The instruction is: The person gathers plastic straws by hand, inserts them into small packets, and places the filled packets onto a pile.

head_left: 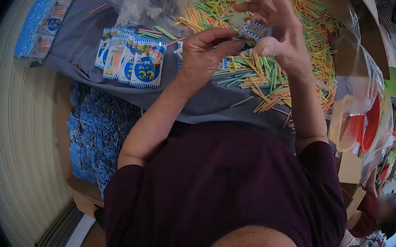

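My left hand (205, 53) pinches a small printed packet (257, 31) with a blue-and-white striped edge between thumb and fingers. On the other side of the packet is my right hand (279, 30), its fingers spread apart and its thumb tip close to the packet's edge. Below both hands, thin coloured sticks (262, 71) in green, orange and yellow lie loose on the grey cloth (196, 102). Left of my left hand, several flat packets (146, 64) with blue print overlap in a small pile. Another packet is partly hidden behind my left hand.
A large heap of sticks (314, 15) spreads to the back right, beside cardboard and clear plastic (368, 72). Strips of blue packets (99, 129) fill a box at lower left. More packets (54, 23) lie at the upper left. Red and orange baskets (372, 124) and another person (369, 214) are at right.
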The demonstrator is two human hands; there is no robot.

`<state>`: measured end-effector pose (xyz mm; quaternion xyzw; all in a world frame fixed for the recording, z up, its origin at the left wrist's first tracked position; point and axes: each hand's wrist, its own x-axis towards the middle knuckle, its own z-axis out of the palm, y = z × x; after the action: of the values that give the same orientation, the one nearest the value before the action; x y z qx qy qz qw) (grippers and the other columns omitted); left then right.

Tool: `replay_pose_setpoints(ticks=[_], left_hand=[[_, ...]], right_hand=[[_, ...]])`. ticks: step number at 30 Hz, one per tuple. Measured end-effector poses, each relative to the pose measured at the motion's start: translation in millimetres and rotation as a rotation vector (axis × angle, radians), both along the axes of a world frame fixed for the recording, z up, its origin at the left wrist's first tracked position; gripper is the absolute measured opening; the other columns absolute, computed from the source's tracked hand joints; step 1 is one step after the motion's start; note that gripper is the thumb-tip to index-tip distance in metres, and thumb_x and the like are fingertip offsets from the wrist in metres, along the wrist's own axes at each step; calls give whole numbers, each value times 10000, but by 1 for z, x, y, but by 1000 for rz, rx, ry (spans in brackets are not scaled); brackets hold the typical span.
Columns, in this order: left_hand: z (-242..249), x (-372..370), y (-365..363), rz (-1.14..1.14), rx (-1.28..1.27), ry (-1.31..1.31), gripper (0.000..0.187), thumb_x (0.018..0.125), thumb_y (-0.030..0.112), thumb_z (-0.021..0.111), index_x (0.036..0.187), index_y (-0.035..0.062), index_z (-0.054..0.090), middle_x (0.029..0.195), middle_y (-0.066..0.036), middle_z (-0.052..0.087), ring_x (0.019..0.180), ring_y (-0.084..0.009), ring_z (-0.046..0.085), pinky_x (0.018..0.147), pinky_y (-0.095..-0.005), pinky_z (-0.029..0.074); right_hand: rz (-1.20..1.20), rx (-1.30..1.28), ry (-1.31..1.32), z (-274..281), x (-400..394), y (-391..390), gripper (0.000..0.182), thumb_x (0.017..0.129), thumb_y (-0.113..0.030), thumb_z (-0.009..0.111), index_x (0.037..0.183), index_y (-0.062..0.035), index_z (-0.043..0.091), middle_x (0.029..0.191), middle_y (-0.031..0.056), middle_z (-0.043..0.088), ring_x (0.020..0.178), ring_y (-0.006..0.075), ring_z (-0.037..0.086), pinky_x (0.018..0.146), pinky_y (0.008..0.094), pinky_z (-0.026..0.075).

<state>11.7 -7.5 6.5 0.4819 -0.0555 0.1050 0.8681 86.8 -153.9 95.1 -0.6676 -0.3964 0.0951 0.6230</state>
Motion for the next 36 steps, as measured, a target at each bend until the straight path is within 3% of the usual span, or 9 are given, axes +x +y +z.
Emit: replay_pose_setpoints(ticks=[2, 4, 7, 12, 15, 22, 24, 31, 36], left_hand=[[2, 1, 3, -2, 4, -11, 189, 897, 28, 711, 1073, -39, 693, 969, -70, 717, 873, -102, 671, 788, -247, 570], [2, -2, 6, 0, 8, -11, 196, 905, 28, 703, 1087, -42, 688, 972, -72, 716, 871, -99, 670, 785, -247, 570], [1, -12, 10, 14, 37, 0, 190, 911, 27, 695, 1090, -36, 687, 955, -54, 714, 879, -90, 662, 789, -239, 565], [3, -46, 13, 125, 404, -14, 266, 831, 26, 759, 1081, -17, 679, 963, -58, 701, 887, -128, 661, 787, -273, 542], [-4, -62, 17, 183, 586, -111, 432, 780, 41, 814, 1168, -15, 632, 1054, -74, 678, 979, -151, 638, 881, -308, 525], [1, -78, 96, 422, 1126, 216, 234, 791, 26, 658, 1020, 34, 705, 897, -120, 659, 799, -301, 642, 731, -378, 513], [2, -76, 120, 526, 1794, 219, 336, 778, 93, 654, 1109, 61, 698, 952, -100, 637, 937, -316, 605, 817, -428, 482], [19, -71, 107, 439, 1912, 445, 583, 778, 108, 638, 1354, 121, 553, 1141, -101, 542, 1121, -322, 488, 912, -507, 402], [38, -58, 75, 533, 1811, 8, 583, 738, 111, 713, 1310, 99, 598, 1110, -108, 557, 1036, -320, 508, 914, -452, 400]], right_hand=[[15, 126, 13, -6, 0, -3, 1133, 715, -439, 855, 1559, -52, 207, 1416, 234, 476, 1199, 313, 553, 987, 396, 451], [-135, 97, -240, -11, -8, -4, 568, 908, -292, 671, 1408, -78, 508, 1364, 111, 573, 1211, 266, 572, 984, 407, 453], [-63, -247, -604, -27, -17, -3, 492, 910, -93, 650, 1388, -90, 535, 1327, 144, 594, 1172, 318, 591, 989, 420, 462], [-93, -174, -311, -42, -31, 12, 348, 982, -63, 549, 1328, -37, 581, 1187, 128, 686, 1085, 217, 648, 932, 343, 516], [-84, -31, -235, -53, -49, 30, 254, 931, -4, 596, 1165, -48, 683, 984, 86, 716, 799, 199, 669, 706, 297, 535], [-119, -70, -370, -65, -46, 34, 409, 839, -100, 721, 1239, -81, 639, 1032, 128, 679, 969, 325, 619, 834, 400, 505], [-127, -166, -473, -67, -36, 19, 380, 832, -107, 721, 1204, -73, 648, 1070, 137, 676, 974, 339, 623, 825, 430, 508], [-611, -869, -850, -66, 47, -92, 415, 810, -171, 719, 1219, -148, 651, 1202, 100, 628, 1130, 312, 571, 930, 500, 445], [-589, -1211, -936, -59, 79, -118, 607, 771, -156, 724, 1352, -166, 549, 1389, 143, 495, 1262, 366, 467, 1025, 537, 384]])
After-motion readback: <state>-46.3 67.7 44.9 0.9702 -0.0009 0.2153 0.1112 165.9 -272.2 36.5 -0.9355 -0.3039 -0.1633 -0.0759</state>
